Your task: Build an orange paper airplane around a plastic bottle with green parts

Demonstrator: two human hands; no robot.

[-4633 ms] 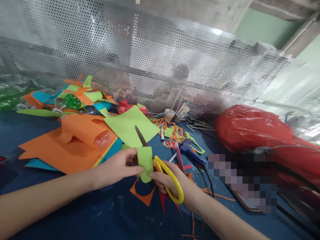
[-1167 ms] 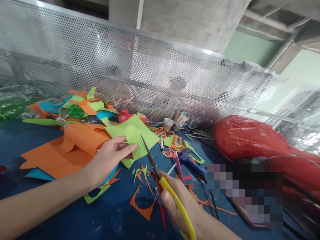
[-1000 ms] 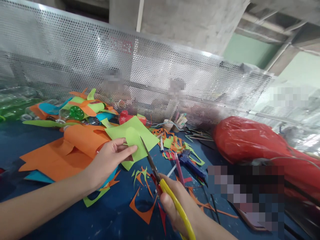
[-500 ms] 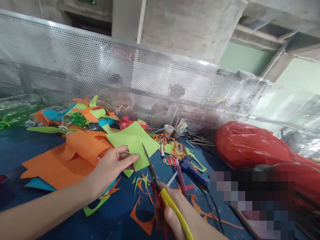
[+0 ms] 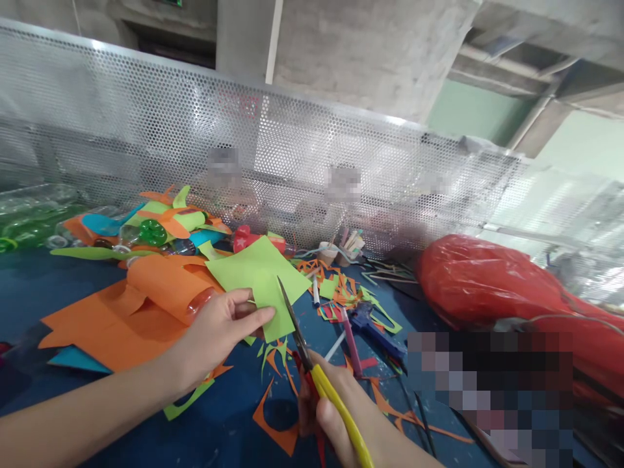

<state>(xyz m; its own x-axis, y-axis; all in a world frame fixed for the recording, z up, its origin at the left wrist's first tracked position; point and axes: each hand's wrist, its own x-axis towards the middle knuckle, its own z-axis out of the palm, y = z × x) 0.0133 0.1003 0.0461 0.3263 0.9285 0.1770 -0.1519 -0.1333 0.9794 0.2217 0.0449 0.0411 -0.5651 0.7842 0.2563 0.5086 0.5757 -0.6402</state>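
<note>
My left hand (image 5: 234, 318) pinches the lower left edge of a light green paper sheet (image 5: 263, 273) between thumb and fingers. My right hand (image 5: 331, 403) is wrapped round the handles of yellow and red scissors (image 5: 336, 409). The dark scissor blades point up and away, with the tip over the green sheet. Left of the sheet, an orange paper-wrapped bottle (image 5: 170, 286) lies on orange paper (image 5: 107, 325).
Paper-decorated bottles (image 5: 166, 221) and green bottles (image 5: 39, 221) lie at the back left. Orange and green scraps, a blue glue gun (image 5: 377, 335) and a cup of sticks (image 5: 351, 247) are right of centre. A red bag (image 5: 487, 286) lies right, before a perforated metal screen (image 5: 292, 149).
The green sheet's lower edge and my left thumb have shifted slightly down and right. The scissors have barely moved.
</note>
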